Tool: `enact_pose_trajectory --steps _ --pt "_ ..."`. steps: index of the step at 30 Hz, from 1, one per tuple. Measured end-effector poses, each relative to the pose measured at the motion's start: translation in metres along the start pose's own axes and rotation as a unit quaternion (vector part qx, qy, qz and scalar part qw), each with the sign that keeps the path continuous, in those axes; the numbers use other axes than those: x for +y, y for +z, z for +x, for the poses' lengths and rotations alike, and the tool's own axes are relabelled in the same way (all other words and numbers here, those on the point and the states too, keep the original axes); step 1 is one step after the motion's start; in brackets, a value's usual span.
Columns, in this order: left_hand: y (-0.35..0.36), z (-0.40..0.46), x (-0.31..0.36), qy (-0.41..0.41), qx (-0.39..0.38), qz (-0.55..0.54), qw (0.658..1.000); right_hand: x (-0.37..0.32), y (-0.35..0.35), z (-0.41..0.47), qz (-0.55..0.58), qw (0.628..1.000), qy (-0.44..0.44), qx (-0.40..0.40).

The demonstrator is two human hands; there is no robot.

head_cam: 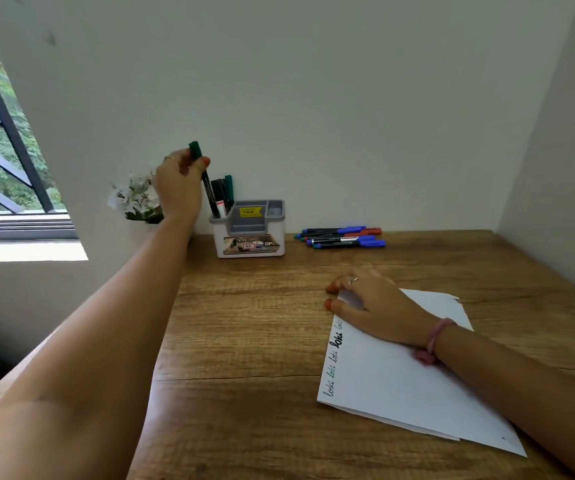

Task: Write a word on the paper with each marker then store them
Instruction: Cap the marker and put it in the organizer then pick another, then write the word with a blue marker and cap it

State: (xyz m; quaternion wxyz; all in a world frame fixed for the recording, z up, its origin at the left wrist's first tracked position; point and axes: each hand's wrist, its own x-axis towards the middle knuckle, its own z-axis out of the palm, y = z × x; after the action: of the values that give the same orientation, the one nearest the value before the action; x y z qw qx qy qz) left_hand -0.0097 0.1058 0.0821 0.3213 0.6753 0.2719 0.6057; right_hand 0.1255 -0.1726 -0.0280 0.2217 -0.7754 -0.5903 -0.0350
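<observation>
**Green marker going into the holder — several still to write with**

The green-capped marker (pixel 203 174) is pinched near its cap by the left hand (pixel 177 188), fingers and thumb curled round it, its lower end dipping into the left compartment of the white-and-grey desk organizer (pixel 248 230). Other markers already stand in that compartment, one with a green cap (pixel 228 188). I judge this a storing step nearly finished: the marker only needs lowering and letting go.

The paper (pixel 400 375) lies at the right of the wooden desk (pixel 244 341), under the right hand (pixel 372 303), which rests on it with fingers spread and relaxed, holding nothing. Along the sheet's left edge runs a row of handwritten words (pixel 334 355) — about five, one in heavier black; the farthest is faint and partly beside the hand.

A cluster of capped markers (pixel 341 235), blue and red caps, lies on the desk just right of the organizer, near the back wall. By my reckoning these are what is left: each still to be written with and stored.

The organizer stands close to the back wall, with a small white-flowered plant (pixel 137 199) just left of it, behind the left wrist, so room on that side is tight. The side wall closes in the right. The desk's middle, between organizer and paper, is open for reaching across.
</observation>
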Motion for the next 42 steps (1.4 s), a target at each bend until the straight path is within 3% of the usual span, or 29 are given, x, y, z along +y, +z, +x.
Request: enact_pose_trajectory --steps 8,17,20,22,26,32,35,38,42 --pt "0.021 -0.008 -0.025 -0.062 -0.065 0.087 0.992 -0.001 -0.001 0.000 0.002 1.000 0.009 -0.007" --pt "0.025 -0.012 -0.046 -0.039 -0.082 0.218 0.972 -0.002 -0.001 0.000 0.002 1.000 0.014 -0.016" --pt "0.028 -0.020 -0.036 -0.009 -0.060 0.242 0.968 -0.002 -0.001 0.001 -0.001 1.000 0.014 -0.013" --pt "0.033 -0.029 -0.025 0.054 -0.056 0.251 0.965 -0.003 0.000 0.001 -0.001 1.000 0.013 -0.013" --pt "0.059 -0.049 -0.004 0.175 -0.136 0.190 0.957 -0.003 -0.001 0.000 -0.003 1.000 0.012 -0.011" --pt "0.104 -0.097 0.000 0.212 -0.312 0.165 0.911 -0.002 -0.002 0.000 -0.008 1.000 0.008 -0.012" --pt "0.117 -0.119 -0.011 0.194 -0.326 0.168 0.910 -0.001 -0.001 0.000 -0.016 1.000 0.005 -0.008" --pt "0.126 -0.128 -0.020 0.240 -0.345 0.278 0.863 0.001 0.002 0.000 -0.017 1.000 0.003 -0.003" --pt "0.130 -0.128 -0.022 0.241 -0.352 0.352 0.833 0.002 0.004 0.001 -0.019 1.000 0.001 0.003"
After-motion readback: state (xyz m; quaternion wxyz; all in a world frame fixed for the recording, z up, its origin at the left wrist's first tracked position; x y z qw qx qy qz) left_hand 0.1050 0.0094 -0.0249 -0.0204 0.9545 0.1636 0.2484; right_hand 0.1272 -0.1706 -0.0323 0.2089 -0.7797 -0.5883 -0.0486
